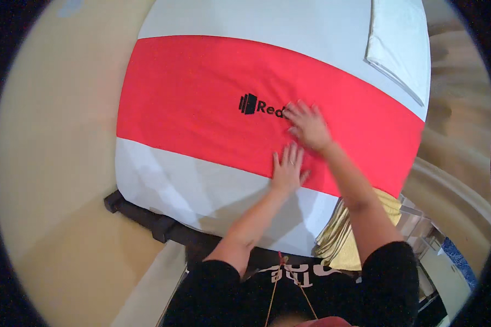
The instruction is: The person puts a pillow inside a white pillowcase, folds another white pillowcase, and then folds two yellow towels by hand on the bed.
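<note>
A red bed runner (191,92) with a black printed mark lies across a bed made up with a white sheet (185,180). My left hand (289,170) rests on the runner's near edge, fingers stretched out and spread. Just beyond it to the right, my right hand (309,125) lies flat on the red cloth, covering part of the print. Its fingers are apart and slightly blurred. Neither hand holds anything. Faint wrinkles show in the cloth around the hands.
Folded yellow cloths (343,240) lie at the bed's near right corner, partly behind my right forearm. A folded white cloth (398,49) is at the far right. The dark bed frame (142,215) juts out along the near side. Beige curtains (453,163) hang at the right.
</note>
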Demonstrator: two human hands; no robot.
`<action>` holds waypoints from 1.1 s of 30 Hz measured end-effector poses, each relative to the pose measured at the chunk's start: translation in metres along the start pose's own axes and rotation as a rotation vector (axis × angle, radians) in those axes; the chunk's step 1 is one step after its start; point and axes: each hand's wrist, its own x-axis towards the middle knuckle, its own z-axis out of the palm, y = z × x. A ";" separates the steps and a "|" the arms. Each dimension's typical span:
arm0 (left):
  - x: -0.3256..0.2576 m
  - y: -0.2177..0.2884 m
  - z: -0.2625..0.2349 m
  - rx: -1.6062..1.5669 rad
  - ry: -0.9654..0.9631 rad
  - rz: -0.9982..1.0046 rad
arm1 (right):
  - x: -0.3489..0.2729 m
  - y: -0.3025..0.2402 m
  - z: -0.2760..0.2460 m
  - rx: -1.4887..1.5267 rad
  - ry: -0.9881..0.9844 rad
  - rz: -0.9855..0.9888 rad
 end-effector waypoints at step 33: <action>-0.147 -0.072 -0.042 0.041 -0.110 -0.223 | -0.107 0.181 -0.052 0.077 0.053 1.168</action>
